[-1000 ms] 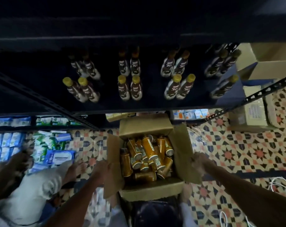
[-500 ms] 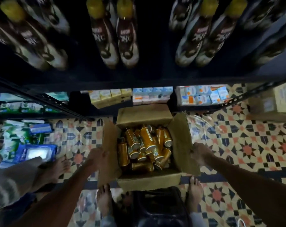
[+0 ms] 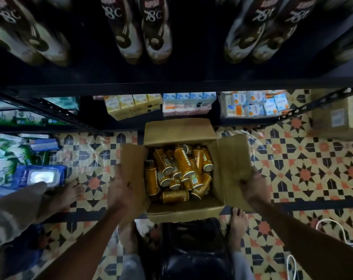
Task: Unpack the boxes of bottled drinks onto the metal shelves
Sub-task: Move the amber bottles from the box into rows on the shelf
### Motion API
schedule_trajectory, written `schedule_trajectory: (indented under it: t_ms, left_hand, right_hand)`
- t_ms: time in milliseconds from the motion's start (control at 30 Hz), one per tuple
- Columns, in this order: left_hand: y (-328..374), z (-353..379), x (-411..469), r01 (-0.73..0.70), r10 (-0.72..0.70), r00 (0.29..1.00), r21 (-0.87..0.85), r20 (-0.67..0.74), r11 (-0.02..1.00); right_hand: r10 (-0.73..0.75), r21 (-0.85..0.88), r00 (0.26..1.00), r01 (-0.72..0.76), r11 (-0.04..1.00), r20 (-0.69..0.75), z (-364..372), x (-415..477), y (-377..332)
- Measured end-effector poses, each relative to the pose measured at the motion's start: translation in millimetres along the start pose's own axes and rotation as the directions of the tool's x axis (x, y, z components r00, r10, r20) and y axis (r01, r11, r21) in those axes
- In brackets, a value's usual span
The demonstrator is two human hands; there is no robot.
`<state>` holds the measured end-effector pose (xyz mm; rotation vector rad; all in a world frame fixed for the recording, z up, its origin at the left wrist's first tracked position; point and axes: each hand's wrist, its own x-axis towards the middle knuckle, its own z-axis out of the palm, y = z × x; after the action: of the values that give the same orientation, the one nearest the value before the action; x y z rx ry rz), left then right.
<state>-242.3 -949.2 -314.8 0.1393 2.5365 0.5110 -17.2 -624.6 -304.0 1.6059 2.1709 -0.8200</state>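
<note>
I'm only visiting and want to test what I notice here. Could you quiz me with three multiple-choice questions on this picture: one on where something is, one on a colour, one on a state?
1. Where do the Oatside bottles lie?
A. on the dark shelf up top
B. inside the cardboard box
C. loose on the floor tiles

2. What colour are those bottles?
A. green
B. white
C. orange

3. How is the box at this moment?
A. taped shut
B. open, with the left hand and the right hand each gripping a side flap
C. turned upside down

Answers:
1 B: the bottles lie jumbled between the box walls.
2 C: their bodies are orange.
3 B: the flaps are spread open, and each hand grips a side flap.
</note>
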Motion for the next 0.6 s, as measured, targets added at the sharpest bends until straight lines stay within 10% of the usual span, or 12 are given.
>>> schedule_trajectory:
  t_ms: [300,467,600]
  left_hand:
    - [1.3,28.4,20.3,0.178,-0.149,0.983,0.35,-0.108,0.92]
    - [-8.0,46.3,51.6,-0.123,0.028,0.984,0.552,0.177,0.825]
    - [20.6,60.7,68.6,-0.029,-0.03,0.95,0.184,0.31,0.983]
  right_hand:
    - [-0.087,-0.358,0.992,0.113,0.927,0.089,30.3,11.7,20.1]
    - [-0.116,-0.168,0.945,0.173,0.971,0.306,48.8,26.3,1.6]
    - [-0.118,0.029,0.955,0.114,0.993,0.272,63.1,46.5,-27.9]
